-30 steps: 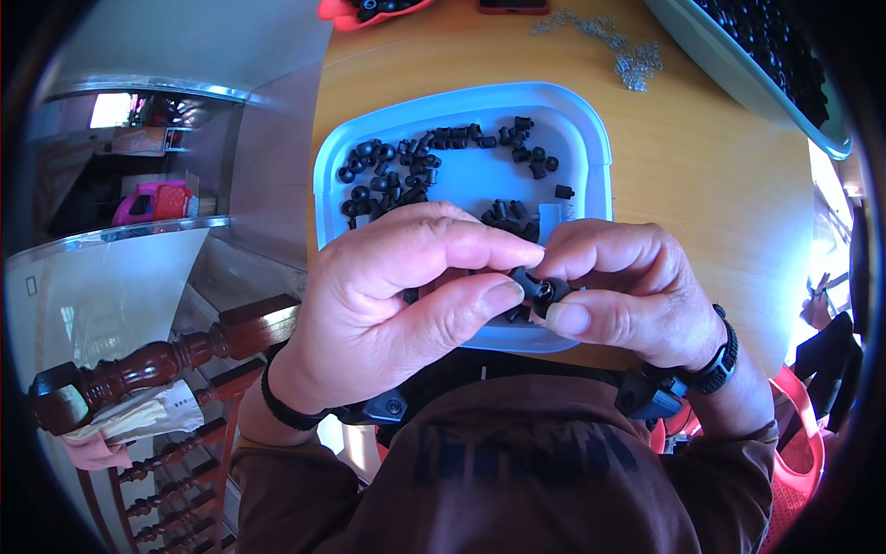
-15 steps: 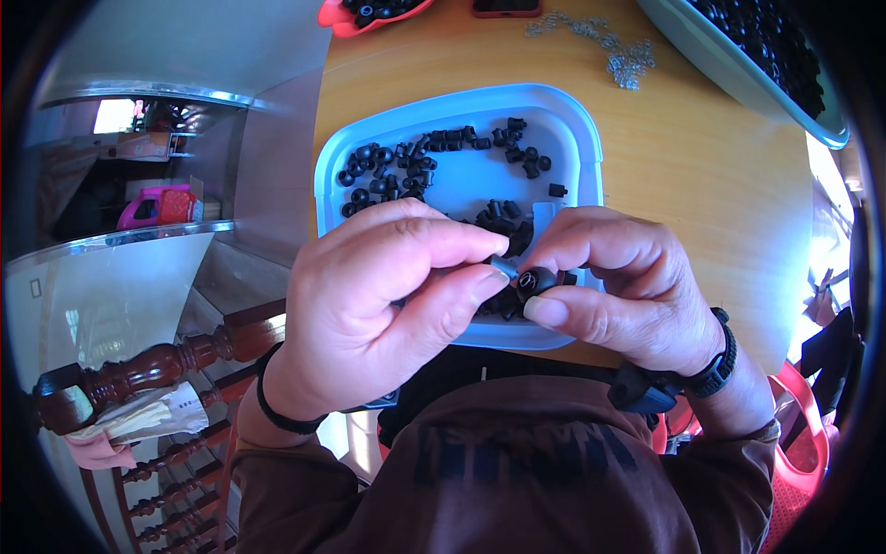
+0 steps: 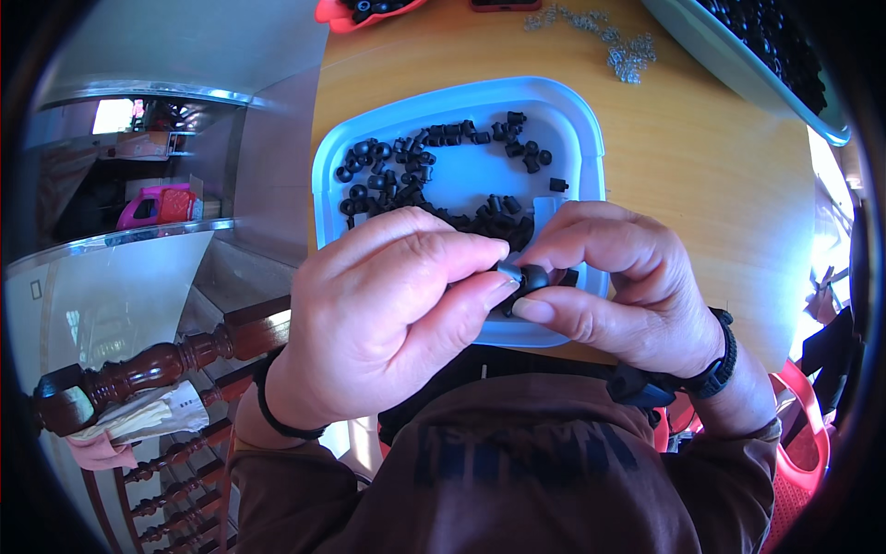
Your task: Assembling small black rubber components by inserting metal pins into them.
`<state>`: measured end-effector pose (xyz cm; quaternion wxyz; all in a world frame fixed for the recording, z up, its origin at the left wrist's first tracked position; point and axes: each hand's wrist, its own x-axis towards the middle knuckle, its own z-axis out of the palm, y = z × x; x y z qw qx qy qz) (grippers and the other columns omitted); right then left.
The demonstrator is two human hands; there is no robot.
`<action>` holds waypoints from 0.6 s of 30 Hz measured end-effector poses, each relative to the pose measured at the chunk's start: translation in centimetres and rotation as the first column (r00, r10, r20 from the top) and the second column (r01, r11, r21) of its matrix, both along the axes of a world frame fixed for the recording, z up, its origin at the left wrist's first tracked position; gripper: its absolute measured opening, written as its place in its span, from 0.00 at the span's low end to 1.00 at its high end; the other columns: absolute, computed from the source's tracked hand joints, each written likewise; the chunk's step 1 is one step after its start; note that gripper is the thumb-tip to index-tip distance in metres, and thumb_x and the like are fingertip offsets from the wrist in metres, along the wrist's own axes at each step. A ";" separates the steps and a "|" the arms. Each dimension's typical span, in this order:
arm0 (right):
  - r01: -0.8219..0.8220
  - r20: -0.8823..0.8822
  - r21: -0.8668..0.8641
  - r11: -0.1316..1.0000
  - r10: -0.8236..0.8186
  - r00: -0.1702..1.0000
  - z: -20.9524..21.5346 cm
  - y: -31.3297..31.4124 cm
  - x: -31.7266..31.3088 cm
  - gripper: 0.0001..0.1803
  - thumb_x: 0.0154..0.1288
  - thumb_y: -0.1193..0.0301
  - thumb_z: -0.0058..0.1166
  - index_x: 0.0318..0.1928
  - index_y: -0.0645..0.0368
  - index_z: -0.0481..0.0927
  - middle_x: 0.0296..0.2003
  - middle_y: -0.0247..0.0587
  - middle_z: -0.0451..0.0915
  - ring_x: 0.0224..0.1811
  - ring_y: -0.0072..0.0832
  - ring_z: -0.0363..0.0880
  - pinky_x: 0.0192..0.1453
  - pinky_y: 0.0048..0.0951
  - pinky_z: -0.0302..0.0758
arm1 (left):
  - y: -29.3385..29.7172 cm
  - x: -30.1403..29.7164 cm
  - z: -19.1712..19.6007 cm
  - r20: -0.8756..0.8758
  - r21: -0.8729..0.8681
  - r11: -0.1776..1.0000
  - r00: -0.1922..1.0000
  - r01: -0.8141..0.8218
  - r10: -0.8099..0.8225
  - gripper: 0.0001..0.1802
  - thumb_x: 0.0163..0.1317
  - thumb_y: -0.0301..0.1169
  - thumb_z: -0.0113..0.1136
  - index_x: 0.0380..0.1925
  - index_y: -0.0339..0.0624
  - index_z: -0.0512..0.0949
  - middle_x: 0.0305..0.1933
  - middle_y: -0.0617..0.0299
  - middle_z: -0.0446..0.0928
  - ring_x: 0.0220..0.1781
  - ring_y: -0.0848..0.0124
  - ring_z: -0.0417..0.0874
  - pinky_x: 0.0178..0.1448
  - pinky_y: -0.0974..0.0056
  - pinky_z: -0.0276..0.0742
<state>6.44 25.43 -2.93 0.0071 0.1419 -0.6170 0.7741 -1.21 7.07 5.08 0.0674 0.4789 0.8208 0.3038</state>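
Over the near side of a pale blue plastic tray (image 3: 599, 175), my two hands meet. My left hand (image 3: 397, 305) pinches a small black cylindrical piece (image 3: 508, 270) between thumb and forefinger. A rounded black plastic piece (image 3: 533, 276) is gripped between the thumb and forefinger of my right hand (image 3: 628, 286). The two pieces touch end to end; whether one sits inside the other I cannot tell. Many loose black parts (image 3: 452, 135), some cylindrical and some rounded, lie in the tray, partly hidden by my hands.
On the wooden table (image 3: 701, 185), small shiny silvery pieces (image 3: 630, 63) lie beyond the tray. A red dish (image 3: 369, 17) of black parts stands at the far left, a large pale basin (image 3: 738, 69) of black parts at the far right. A wooden railing (image 3: 185, 355) rises at left.
The rounded piece has turned, so its open end no longer faces up, and it has come against the cylindrical piece. My fingertips have drawn slightly closer together.
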 end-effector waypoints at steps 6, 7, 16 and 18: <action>0.034 -0.018 0.031 0.999 -0.033 0.999 0.0 0.0 0.0 0.10 0.55 0.76 0.63 0.38 0.62 0.80 0.33 0.39 0.78 0.34 0.25 0.75 0.40 0.24 0.70 | 0.1 0.4 -0.3 -0.099 0.007 1.000 0.995 0.002 -0.001 0.11 0.51 0.20 0.63 0.36 0.32 0.79 0.26 0.57 0.76 0.24 0.70 0.76 0.28 0.70 0.70; 0.037 -0.028 0.040 0.999 -0.036 0.999 0.0 0.0 -0.1 0.10 0.55 0.75 0.63 0.38 0.63 0.80 0.32 0.39 0.78 0.34 0.26 0.75 0.39 0.24 0.70 | 0.1 0.5 -0.4 -0.119 0.011 1.000 0.993 -0.001 0.002 0.11 0.51 0.19 0.63 0.37 0.32 0.79 0.26 0.56 0.76 0.24 0.69 0.76 0.28 0.70 0.70; 0.153 -0.157 0.187 0.970 -0.125 0.980 -0.1 -0.1 0.0 0.11 0.54 0.74 0.64 0.37 0.64 0.79 0.32 0.41 0.78 0.31 0.27 0.75 0.35 0.25 0.71 | -0.3 1.7 -1.3 -0.346 -0.031 0.999 0.937 0.031 -0.039 0.16 0.50 0.17 0.62 0.42 0.28 0.77 0.31 0.52 0.78 0.26 0.65 0.77 0.29 0.66 0.74; 0.152 -0.158 0.187 0.971 -0.123 0.980 -0.1 -0.1 0.0 0.11 0.54 0.74 0.64 0.37 0.64 0.79 0.31 0.42 0.78 0.31 0.28 0.75 0.35 0.25 0.71 | -0.4 2.0 -1.1 -0.339 -0.036 0.999 0.940 0.022 -0.033 0.16 0.50 0.17 0.61 0.42 0.27 0.76 0.33 0.51 0.79 0.26 0.64 0.77 0.30 0.66 0.74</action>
